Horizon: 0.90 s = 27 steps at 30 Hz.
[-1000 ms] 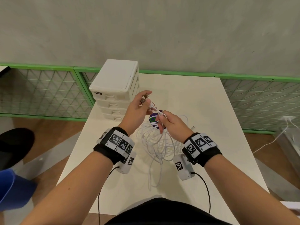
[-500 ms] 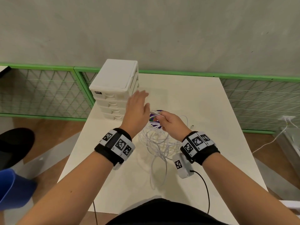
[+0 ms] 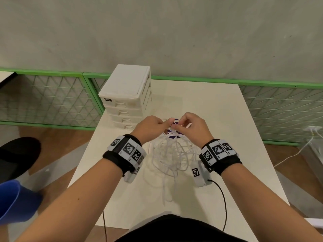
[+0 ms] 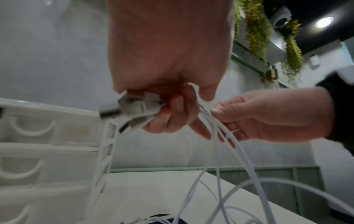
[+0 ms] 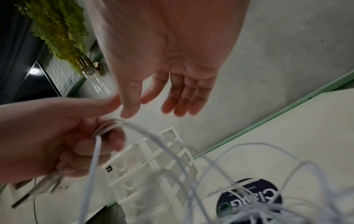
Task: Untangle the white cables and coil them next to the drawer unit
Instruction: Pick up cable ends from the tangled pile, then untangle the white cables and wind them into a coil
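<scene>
A tangle of white cables [image 3: 171,154] hangs in loops from my hands down to the table, in front of the white drawer unit [image 3: 125,91]. My left hand [image 3: 163,124] grips several plug ends [image 4: 130,109] and their strands in curled fingers [image 4: 172,112]. My right hand [image 3: 176,126] is right beside it, fingers nearly straight [image 5: 180,103]. Its thumb and fingertips touch the strands [image 4: 216,151] just below the left hand's grip [image 5: 103,136]. Loops [image 5: 172,151] arc over the drawer unit [image 5: 153,163].
A round dark sticker [image 3: 172,131] lies on the white table [image 3: 218,119] under the cables. A green mesh fence [image 3: 52,102] runs behind the table. A blue object [image 3: 15,201] and a black one [image 3: 17,154] are on the floor at left, and another white cord [image 3: 297,151] at right.
My left hand has come down from its raised position and moved right, meeting the right hand above the tangle. The right hand shifted slightly forward.
</scene>
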Each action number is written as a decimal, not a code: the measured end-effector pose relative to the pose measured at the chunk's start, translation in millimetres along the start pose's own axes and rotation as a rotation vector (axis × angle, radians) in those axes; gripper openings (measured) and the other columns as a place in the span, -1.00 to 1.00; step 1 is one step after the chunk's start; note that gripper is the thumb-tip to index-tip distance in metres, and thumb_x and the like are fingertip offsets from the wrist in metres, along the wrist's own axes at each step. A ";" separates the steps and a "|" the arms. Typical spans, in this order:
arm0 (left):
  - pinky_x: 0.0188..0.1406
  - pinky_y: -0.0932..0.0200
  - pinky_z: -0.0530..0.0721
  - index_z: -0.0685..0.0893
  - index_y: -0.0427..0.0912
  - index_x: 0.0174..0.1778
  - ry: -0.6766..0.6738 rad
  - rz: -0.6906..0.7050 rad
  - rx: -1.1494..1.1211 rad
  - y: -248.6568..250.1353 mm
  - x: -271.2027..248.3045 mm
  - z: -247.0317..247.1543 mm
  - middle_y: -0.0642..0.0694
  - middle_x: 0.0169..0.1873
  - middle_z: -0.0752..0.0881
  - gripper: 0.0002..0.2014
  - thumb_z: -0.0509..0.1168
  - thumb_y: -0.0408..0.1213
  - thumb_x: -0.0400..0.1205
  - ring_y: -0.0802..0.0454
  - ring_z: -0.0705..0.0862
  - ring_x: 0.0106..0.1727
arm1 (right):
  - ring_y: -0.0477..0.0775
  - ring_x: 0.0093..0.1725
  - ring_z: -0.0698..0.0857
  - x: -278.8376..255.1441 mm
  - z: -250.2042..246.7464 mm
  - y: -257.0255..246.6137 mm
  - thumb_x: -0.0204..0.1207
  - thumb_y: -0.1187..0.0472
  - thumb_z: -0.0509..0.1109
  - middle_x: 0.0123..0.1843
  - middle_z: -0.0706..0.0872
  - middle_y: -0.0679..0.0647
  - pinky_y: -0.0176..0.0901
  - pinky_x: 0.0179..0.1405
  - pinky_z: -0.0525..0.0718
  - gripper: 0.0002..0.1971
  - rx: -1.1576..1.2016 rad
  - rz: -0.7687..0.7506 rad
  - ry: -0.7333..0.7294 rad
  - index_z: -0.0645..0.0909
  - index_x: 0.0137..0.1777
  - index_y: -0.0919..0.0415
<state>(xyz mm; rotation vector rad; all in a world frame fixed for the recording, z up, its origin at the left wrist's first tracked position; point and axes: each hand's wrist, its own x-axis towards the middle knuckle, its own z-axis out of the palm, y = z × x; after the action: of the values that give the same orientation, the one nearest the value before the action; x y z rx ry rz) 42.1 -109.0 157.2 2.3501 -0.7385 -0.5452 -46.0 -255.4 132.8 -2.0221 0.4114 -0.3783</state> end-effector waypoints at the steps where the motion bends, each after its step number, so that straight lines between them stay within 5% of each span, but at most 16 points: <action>1: -0.35 0.23 0.51 0.78 -0.22 -0.29 0.013 0.006 -0.032 -1.1 -0.8 -5.1 -0.10 -0.50 0.59 -0.43 0.19 0.23 0.61 0.09 0.60 -0.42 | -0.02 -0.32 0.61 -1.4 -1.4 3.1 0.34 0.11 0.58 -0.28 0.72 0.12 -0.24 -0.29 0.56 -0.78 0.036 -0.012 0.002 0.60 -0.32 0.17; 5: -0.79 0.46 0.24 0.68 -0.29 -0.30 0.092 0.061 -0.172 8.8 -4.8 -16.1 0.10 -0.79 0.36 -0.63 0.31 -0.03 0.64 0.30 0.39 -0.78 | -0.15 -0.29 0.64 -11.3 14.4 7.8 0.49 0.25 0.46 -0.25 0.75 -0.07 -0.32 -0.18 0.58 -0.98 0.126 -0.059 -0.168 0.70 -0.16 0.16; 8: -0.58 0.35 0.33 0.67 -0.22 -0.38 0.139 0.143 -0.214 23.3 -9.3 -21.8 0.15 -0.77 0.49 -0.63 0.31 -0.04 0.65 0.28 0.43 -0.70 | -0.14 -0.27 0.66 -15.0 30.3 14.5 0.53 0.23 0.39 -0.13 0.72 -0.21 -0.40 -0.19 0.59 -0.90 -0.031 -0.091 -0.290 0.67 0.01 0.08; 11: -0.32 0.15 0.46 0.68 -0.08 -0.47 0.219 0.212 -0.254 31.6 -10.7 -28.6 -0.19 -0.45 0.71 -0.63 0.35 0.02 0.60 0.00 0.58 -0.44 | -0.08 -0.26 0.61 -15.8 35.9 26.2 0.51 0.25 0.38 -0.08 0.68 -0.17 -0.27 -0.16 0.51 -0.84 -0.297 -0.080 -0.374 0.65 0.05 0.06; 14: -0.44 0.21 0.43 0.70 -0.14 -0.43 0.293 0.248 -0.275 32.1 -13.9 -38.7 0.10 -0.69 0.53 -0.64 0.35 -0.01 0.61 0.15 0.43 -0.61 | -0.02 0.23 0.64 -6.5 27.2 34.6 0.49 0.27 0.39 0.24 0.69 0.00 -0.26 0.20 0.48 -0.81 -0.431 -0.110 -0.346 0.72 0.02 0.01; 18: -0.63 0.40 0.25 0.70 -0.19 -0.42 0.390 0.203 -0.360 18.7 -12.7 -49.5 0.13 -0.82 0.36 -0.65 0.35 -0.08 0.63 0.20 0.29 -0.74 | 0.00 0.55 0.34 12.4 -4.1 33.0 0.40 0.17 0.50 0.66 0.19 -0.02 0.02 0.45 0.28 -0.47 -0.598 -0.171 -0.233 0.51 0.36 -0.16; 21: -0.57 0.43 0.31 0.71 -0.22 -0.40 0.395 0.181 -0.376 15.4 -13.2 -51.8 0.16 -0.76 0.46 -0.66 0.34 -0.12 0.64 0.27 0.37 -0.70 | 0.02 0.63 0.15 17.3 -18.7 27.6 0.35 0.02 0.55 0.70 -0.23 -0.02 0.31 0.55 0.00 -0.21 -0.847 -0.183 -0.153 0.25 0.54 -0.23; 23: -0.52 0.39 0.37 0.69 -0.17 -0.43 0.399 0.165 -0.391 12.4 -11.0 -51.6 0.04 -0.61 0.53 -0.66 0.33 -0.11 0.64 0.27 0.39 -0.63 | 0.05 0.66 0.06 16.5 -20.9 24.9 0.33 -0.06 0.55 0.68 -0.34 -0.01 0.39 0.54 -0.11 -0.10 -0.907 -0.189 -0.150 0.10 0.60 -0.21; 25: -0.54 0.39 0.35 0.66 -0.15 -0.45 0.384 0.154 -0.394 8.8 -9.6 -50.1 -0.05 -0.56 0.48 -0.65 0.32 -0.10 0.65 0.27 0.39 -0.64 | 0.03 0.63 0.13 13.1 -20.3 23.9 0.34 -0.09 0.52 0.70 -0.12 -0.02 0.34 0.56 -0.04 -0.16 -0.829 -0.157 -0.262 0.18 0.59 -0.20; 27: -0.46 0.28 0.39 0.66 -0.12 -0.46 0.351 0.140 -0.352 5.1 -8.0 -45.8 -0.02 -0.58 0.49 -0.64 0.32 -0.07 0.65 0.28 0.42 -0.61 | -0.01 0.44 0.47 7.2 -18.0 26.6 0.40 -0.11 0.47 0.57 0.41 -0.01 0.01 0.48 0.31 -0.46 -0.684 -0.085 -0.388 0.50 0.41 -0.16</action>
<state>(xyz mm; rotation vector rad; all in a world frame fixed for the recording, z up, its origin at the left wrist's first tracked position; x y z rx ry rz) 58.6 -87.9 195.5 1.9767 -0.5831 -0.1745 -50.7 -284.5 118.0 -2.7116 0.2226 0.1384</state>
